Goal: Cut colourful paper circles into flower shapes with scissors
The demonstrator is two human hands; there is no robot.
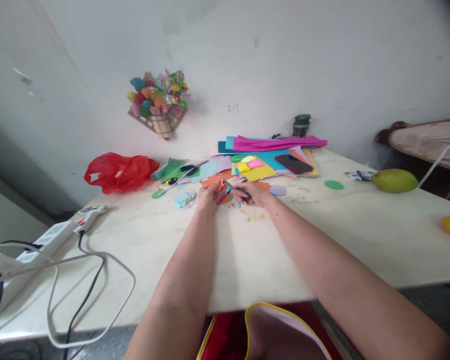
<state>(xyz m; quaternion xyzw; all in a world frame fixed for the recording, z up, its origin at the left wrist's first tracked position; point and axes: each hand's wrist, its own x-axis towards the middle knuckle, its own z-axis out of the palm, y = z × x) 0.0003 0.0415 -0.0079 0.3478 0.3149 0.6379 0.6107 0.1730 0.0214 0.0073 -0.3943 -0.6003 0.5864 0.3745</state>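
Near the middle of the table my left hand (207, 196) is closed on a piece of orange paper (214, 181) with a scalloped edge. My right hand (255, 193) grips a pair of scissors (243, 193) by their dark handles, the blades pointing up and left beside the orange paper. Whether the blades touch the paper is too small to tell. Small paper scraps (253, 216) lie on the tabletop below the scissors. Left of my left hand sits a pile of pale blue and cream scalloped cutouts (185, 199). A lilac paper oval (278, 190) lies right of my right hand.
Coloured paper sheets (260, 173), a phone (293, 164) and a magenta roll (279, 143) lie at the back. A second pair of scissors (189, 169) and a red plastic bag (120, 172) are left. A green mango (395, 180) sits right. Cables and a power strip (47, 239) occupy the left edge.
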